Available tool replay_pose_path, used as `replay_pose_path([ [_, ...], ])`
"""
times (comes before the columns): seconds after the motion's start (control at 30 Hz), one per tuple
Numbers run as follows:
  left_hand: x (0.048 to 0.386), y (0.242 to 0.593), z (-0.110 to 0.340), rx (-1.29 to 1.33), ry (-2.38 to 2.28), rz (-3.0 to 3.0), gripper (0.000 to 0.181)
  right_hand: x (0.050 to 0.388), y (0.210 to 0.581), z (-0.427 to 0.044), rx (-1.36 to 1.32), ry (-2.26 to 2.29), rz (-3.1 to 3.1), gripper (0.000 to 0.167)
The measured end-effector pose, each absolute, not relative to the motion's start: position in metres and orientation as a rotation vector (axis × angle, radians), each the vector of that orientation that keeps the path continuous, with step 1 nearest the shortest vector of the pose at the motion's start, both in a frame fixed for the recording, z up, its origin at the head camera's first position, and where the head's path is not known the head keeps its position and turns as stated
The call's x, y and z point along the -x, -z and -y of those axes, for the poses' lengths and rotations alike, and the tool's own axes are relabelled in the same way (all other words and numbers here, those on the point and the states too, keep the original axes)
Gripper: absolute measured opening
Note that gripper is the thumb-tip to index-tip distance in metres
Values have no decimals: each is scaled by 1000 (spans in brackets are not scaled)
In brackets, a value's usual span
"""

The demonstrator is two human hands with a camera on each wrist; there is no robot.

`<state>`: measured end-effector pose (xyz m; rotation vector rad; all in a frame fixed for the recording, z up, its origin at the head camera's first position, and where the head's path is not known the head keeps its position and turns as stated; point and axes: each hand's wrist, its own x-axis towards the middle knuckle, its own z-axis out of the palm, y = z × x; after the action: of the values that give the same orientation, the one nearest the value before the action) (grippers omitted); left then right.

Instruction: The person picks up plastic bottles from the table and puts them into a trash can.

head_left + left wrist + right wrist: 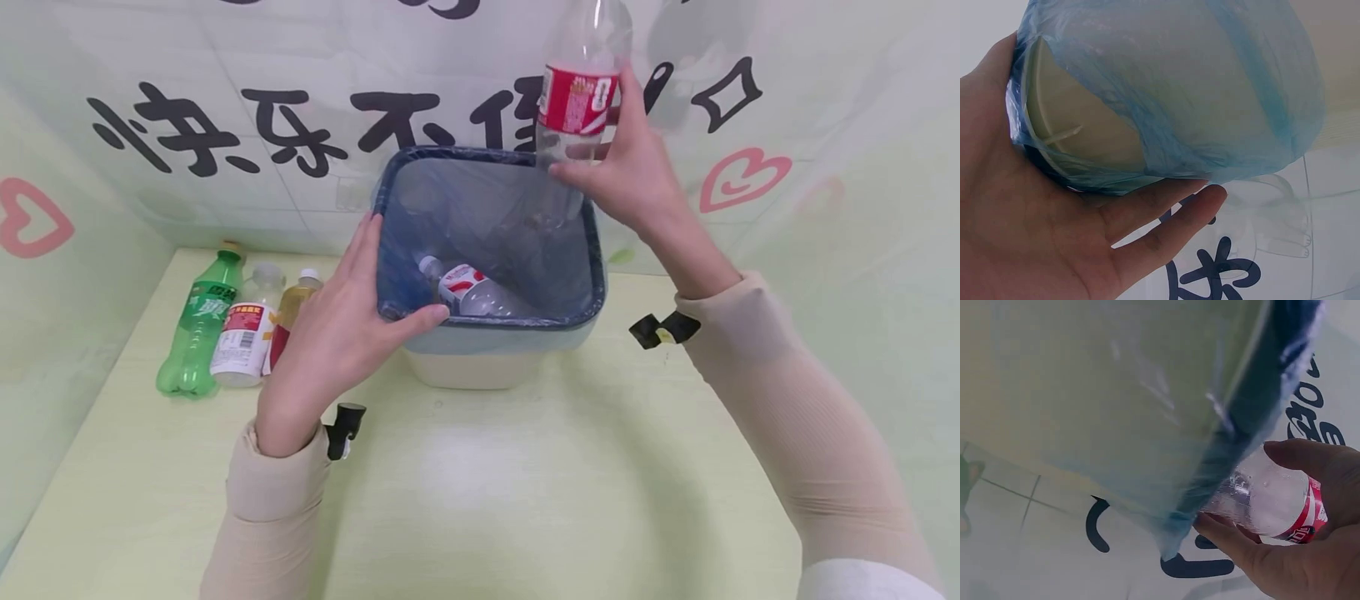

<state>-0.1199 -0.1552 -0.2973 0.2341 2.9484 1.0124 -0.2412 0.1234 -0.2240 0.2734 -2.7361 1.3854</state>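
A clear bottle with a red label (577, 102) stands upright over the back right corner of the lined bin (491, 337). My right hand (633, 167) grips it by the lower part; in the right wrist view the hand (1297, 550) curls round the bottle (1272, 494) beside the bin's bag. My left hand (337, 325) rests on the bin's left rim, thumb over the front edge, and in the left wrist view that hand (1079, 231) lies along the blue bag (1210, 94) with its fingers extended. Inside the bin lies another clear bottle with a red and white label (465, 283).
Left of the bin on the pale green table (480, 500), a green bottle (201, 325), a white-labelled bottle (243, 333) and a yellowish bottle (288, 312) lie side by side. Behind the bin hangs a wall covering (300, 50) with black characters and hearts.
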Motion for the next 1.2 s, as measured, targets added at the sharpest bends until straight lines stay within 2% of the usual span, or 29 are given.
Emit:
replay_pose_path([
  [0.27,119,297,155,-243,-1019,-2940,117,243,238,-132,-254,-1581,2654,112],
  [0.87,118,298,156,-255,-1026,-2955,115,232,245,-138,-326,-1329,2691,76],
  [1.2,116,299,156,-249,-1013,-2971,113,226,248,-141,-384,-1271,2727,71],
])
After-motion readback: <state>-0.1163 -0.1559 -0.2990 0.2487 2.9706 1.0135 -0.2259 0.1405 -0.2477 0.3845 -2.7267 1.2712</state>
